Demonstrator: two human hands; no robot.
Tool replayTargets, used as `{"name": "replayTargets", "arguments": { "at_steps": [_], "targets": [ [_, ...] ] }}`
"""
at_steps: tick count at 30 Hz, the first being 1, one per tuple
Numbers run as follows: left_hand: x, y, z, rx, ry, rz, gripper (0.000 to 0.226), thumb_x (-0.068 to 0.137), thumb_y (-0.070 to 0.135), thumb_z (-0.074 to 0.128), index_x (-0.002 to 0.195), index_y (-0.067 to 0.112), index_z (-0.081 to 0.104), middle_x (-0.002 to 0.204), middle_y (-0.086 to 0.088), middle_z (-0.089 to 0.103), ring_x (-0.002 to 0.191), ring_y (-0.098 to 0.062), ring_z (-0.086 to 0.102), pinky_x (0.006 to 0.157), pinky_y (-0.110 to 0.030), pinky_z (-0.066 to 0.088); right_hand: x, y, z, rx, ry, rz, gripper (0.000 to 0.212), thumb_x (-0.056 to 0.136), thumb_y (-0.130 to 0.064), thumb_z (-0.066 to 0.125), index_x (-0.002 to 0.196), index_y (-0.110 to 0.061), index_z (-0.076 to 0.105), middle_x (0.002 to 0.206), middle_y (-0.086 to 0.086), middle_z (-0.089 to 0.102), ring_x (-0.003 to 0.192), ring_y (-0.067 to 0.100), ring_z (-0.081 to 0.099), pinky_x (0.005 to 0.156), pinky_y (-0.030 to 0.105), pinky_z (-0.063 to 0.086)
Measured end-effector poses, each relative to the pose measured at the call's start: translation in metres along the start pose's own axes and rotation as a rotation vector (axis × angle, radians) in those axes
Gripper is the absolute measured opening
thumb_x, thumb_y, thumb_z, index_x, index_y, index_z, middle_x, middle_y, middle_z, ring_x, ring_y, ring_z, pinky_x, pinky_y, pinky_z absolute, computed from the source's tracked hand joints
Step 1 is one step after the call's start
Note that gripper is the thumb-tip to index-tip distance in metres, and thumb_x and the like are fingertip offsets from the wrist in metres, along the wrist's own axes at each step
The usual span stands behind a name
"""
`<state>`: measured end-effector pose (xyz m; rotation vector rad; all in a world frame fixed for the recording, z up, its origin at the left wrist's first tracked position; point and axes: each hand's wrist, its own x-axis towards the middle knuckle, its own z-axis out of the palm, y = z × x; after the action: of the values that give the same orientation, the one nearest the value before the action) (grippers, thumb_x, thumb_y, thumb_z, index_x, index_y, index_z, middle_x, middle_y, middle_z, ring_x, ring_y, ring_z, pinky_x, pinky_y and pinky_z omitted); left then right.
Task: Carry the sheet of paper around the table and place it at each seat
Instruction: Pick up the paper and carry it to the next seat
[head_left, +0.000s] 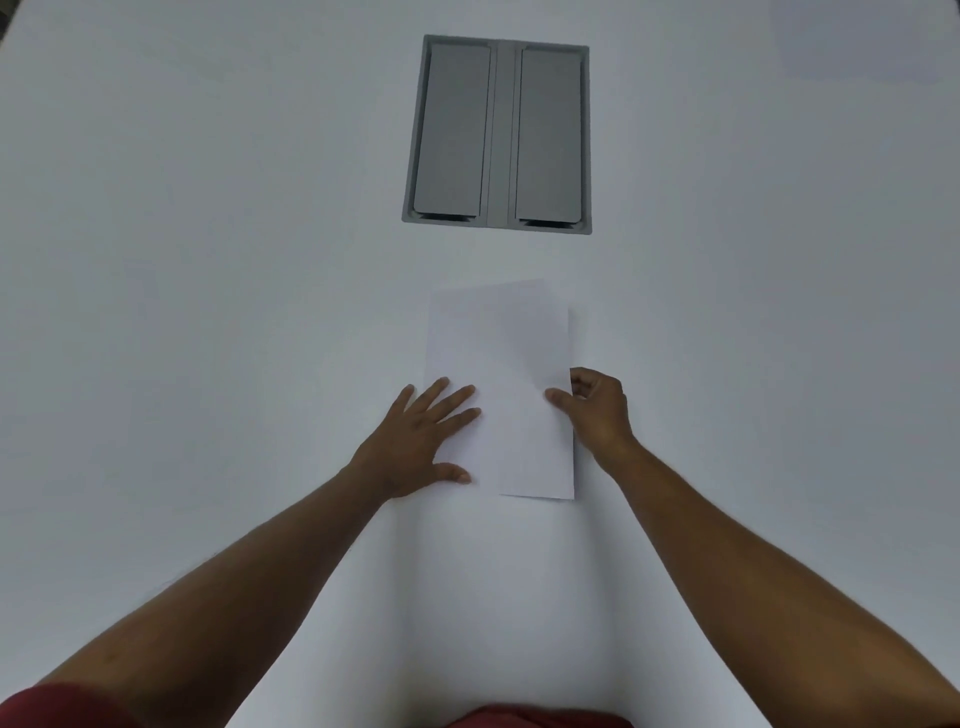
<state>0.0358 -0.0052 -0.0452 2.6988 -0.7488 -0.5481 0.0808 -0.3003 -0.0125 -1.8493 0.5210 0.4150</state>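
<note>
Two hands meet the sheet of paper (501, 384): left hand (415, 441) flat atop, right hand (597, 410) pinching its edge.

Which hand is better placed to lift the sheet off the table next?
Probably the right hand: its thumb and fingers curl at the right edge of the sheet of paper in a pinching grip. The left hand lies flat and spread on the sheet, pressing it to the white table.
</note>
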Motion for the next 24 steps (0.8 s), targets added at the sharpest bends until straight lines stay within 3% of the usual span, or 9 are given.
{"name": "replayTargets", "arguments": {
  "at_steps": [2, 5, 9, 13, 15, 16, 17, 21, 24],
  "targets": [
    [-0.003, 0.014, -0.011, -0.135, 0.114, -0.072, 0.095, 0.091, 0.087, 0.047, 0.168, 0.033, 0.034, 0.18, 0.015, 0.01, 0.167, -0.014, 0.004, 0.133, -0.057, 0.016, -0.002, -0.007, -0.007, 0.081, -0.03, 0.009, 0.021, 0.088, -0.007, 0.085, 0.105, -0.018, 0.081, 0.106, 0.004, 0.084, 0.1, 0.024, 0.081, 0.098, 0.046, 0.064],
    [-0.005, 0.036, -0.038, -0.416, 0.391, -0.294, 0.082, 0.092, 0.07, 0.066, 0.16, 0.027, 0.05, 0.176, 0.007, 0.032, 0.161, -0.015, 0.026, 0.13, -0.039, 0.026, -0.012, -0.02, -0.022, 0.16, -0.077, 0.005, 0.023, 0.089, -0.006, 0.084, 0.111, -0.01, 0.08, 0.108, 0.007, 0.084, 0.103, 0.03, 0.081, 0.086, 0.038, 0.065],
    [-0.001, 0.05, -0.08, -0.703, 0.659, -0.545, 0.075, 0.094, 0.057, 0.073, 0.156, 0.019, 0.053, 0.163, -0.001, 0.049, 0.147, -0.02, 0.049, 0.12, -0.044, 0.045, -0.035, -0.037, -0.044, 0.241, -0.142, -0.022, 0.026, 0.091, -0.005, 0.082, 0.117, -0.009, 0.079, 0.109, 0.006, 0.084, 0.1, 0.028, 0.082, 0.067, 0.024, 0.061],
    [0.006, 0.057, -0.124, -1.11, 0.541, -0.69, 0.077, 0.095, 0.06, 0.075, 0.158, 0.024, 0.052, 0.147, 0.003, 0.063, 0.128, -0.016, 0.064, 0.105, -0.037, 0.052, -0.065, -0.048, -0.066, 0.255, -0.201, -0.065, 0.025, 0.093, -0.007, 0.081, 0.118, -0.011, 0.079, 0.108, 0.004, 0.085, 0.09, 0.02, 0.081, 0.066, 0.026, 0.057],
    [0.008, 0.066, -0.139, -1.291, 0.455, -0.656, 0.042, 0.096, 0.055, 0.076, 0.129, 0.028, 0.075, 0.122, 0.007, 0.076, 0.113, -0.016, 0.07, 0.094, -0.037, 0.057, -0.08, -0.052, -0.078, 0.255, -0.227, -0.088, 0.024, 0.093, -0.009, 0.08, 0.117, -0.014, 0.079, 0.107, 0.003, 0.085, 0.089, 0.018, 0.081, 0.07, 0.03, 0.055],
    [0.007, 0.076, -0.146, -1.341, 0.448, -0.627, 0.021, 0.098, 0.047, 0.077, 0.106, 0.029, 0.081, 0.105, 0.01, 0.08, 0.101, -0.016, 0.072, 0.086, -0.035, 0.058, -0.088, -0.052, -0.083, 0.264, -0.238, -0.094, 0.024, 0.094, -0.009, 0.08, 0.117, -0.014, 0.079, 0.107, 0.003, 0.085, 0.09, 0.019, 0.081, 0.073, 0.031, 0.056],
    [0.007, 0.086, -0.151, -1.361, 0.458, -0.601, 0.016, 0.099, 0.04, 0.077, 0.096, 0.025, 0.081, 0.096, 0.01, 0.081, 0.094, -0.018, 0.074, 0.079, -0.034, 0.059, -0.095, -0.052, -0.09, 0.275, -0.243, -0.1, 0.023, 0.094, -0.009, 0.08, 0.117, -0.015, 0.079, 0.108, 0.002, 0.085, 0.092, 0.019, 0.082, 0.075, 0.032, 0.057],
    [0.002, 0.119, -0.158, -1.404, 0.532, -0.55, 0.017, 0.1, 0.023, 0.077, 0.11, 0.011, 0.082, 0.105, -0.003, 0.085, 0.088, -0.02, 0.079, 0.068, -0.031, 0.063, -0.119, -0.045, -0.114, 0.347, -0.242, -0.119, 0.024, 0.094, -0.014, 0.081, 0.118, -0.015, 0.078, 0.111, 0.005, 0.084, 0.104, 0.027, 0.08, 0.089, 0.04, 0.059],
    [0.002, 0.137, -0.159, -1.425, 0.569, -0.558, 0.023, 0.099, 0.023, 0.078, 0.112, 0.004, 0.08, 0.111, -0.012, 0.083, 0.091, -0.026, 0.078, 0.085, -0.042, 0.064, -0.138, -0.032, -0.126, 0.374, -0.304, -0.075, 0.031, 0.093, -0.019, 0.082, 0.123, -0.015, 0.076, 0.115, 0.008, 0.083, 0.107, 0.029, 0.08, 0.098, 0.047, 0.062]
  ]
}}
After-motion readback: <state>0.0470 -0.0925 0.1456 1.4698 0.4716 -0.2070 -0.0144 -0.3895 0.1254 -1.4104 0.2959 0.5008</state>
